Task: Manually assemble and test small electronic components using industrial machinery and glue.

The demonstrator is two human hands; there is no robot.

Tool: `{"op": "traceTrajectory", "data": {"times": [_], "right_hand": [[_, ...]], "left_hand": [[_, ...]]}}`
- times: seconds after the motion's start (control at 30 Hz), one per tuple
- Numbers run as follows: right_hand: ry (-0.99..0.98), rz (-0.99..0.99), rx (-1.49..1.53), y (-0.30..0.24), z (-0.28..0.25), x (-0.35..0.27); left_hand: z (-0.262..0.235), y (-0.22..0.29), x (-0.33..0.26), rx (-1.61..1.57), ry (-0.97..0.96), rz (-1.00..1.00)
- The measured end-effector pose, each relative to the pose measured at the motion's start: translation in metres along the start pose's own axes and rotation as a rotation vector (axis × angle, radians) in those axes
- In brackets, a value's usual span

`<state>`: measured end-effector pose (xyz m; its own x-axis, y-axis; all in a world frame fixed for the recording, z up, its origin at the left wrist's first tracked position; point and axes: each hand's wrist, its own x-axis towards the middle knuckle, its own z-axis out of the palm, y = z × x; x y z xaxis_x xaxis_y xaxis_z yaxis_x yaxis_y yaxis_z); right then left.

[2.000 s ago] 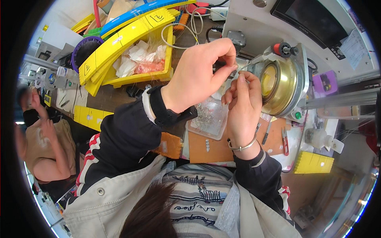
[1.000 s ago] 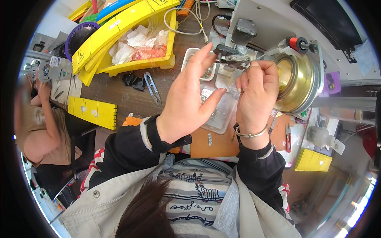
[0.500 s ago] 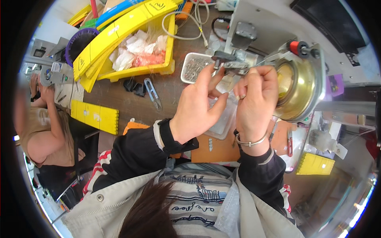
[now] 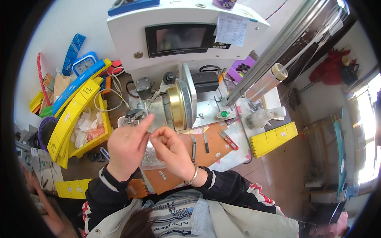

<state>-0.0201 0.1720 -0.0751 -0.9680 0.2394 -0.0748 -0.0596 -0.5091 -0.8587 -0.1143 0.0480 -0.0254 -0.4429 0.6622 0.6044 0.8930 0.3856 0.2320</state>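
Note:
Side by side above the work surface, my two hands nearly touch at the fingertips. My left hand (image 4: 126, 150) shows its back, slightly blurred; its index finger stretches forward, apart from the thumb, and its other fingers are hidden. My right hand (image 4: 171, 152) is closed in a pinch, and whatever lies between its fingertips is too small to make out. Beneath them is a clear plastic tray (image 4: 150, 159) of small shiny bits, partly covered by the hands. Just beyond are a dark metal clamp (image 4: 137, 114) and a machine's gold drum (image 4: 174, 108).
On the orange-brown mat (image 4: 180, 144) lie a dark-handled knife (image 4: 206, 142), a slim cutter (image 4: 193, 148) and red thread snips (image 4: 229, 141). A yellow bin (image 4: 104, 135) stands left, a clear bottle (image 4: 258, 118) right. A screen (image 4: 180, 39) faces me. Someone's arm (image 4: 45, 202) shows far left.
The view has swung up and to the right. My hands have come away from the metal clamp and drawn closer together. My right hand stays pinched.

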Motion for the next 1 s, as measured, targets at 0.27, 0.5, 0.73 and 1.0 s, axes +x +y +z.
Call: {"op": "traceTrajectory", "data": {"times": [0.27, 0.5, 0.73, 1.0], "right_hand": [[-0.075, -0.343, -0.737, -0.059, -0.027, -0.032], [0.838, -1.014, -0.717, -0.162, -0.126, -0.013], [0.811, -0.592, -1.14, -0.188, -0.175, 0.008], [0.185, -0.341, -0.063, -0.153, -0.116, -0.045]], "left_hand": [[0.008, -0.011, -0.006, -0.205, -0.284, 0.051], [-0.025, 0.005, -0.003, -0.379, -0.697, 0.172], [-0.016, 0.036, 0.035, -0.619, -0.399, 0.309], [0.005, 0.076, 0.051, -0.945, -0.279, -0.164]]}}
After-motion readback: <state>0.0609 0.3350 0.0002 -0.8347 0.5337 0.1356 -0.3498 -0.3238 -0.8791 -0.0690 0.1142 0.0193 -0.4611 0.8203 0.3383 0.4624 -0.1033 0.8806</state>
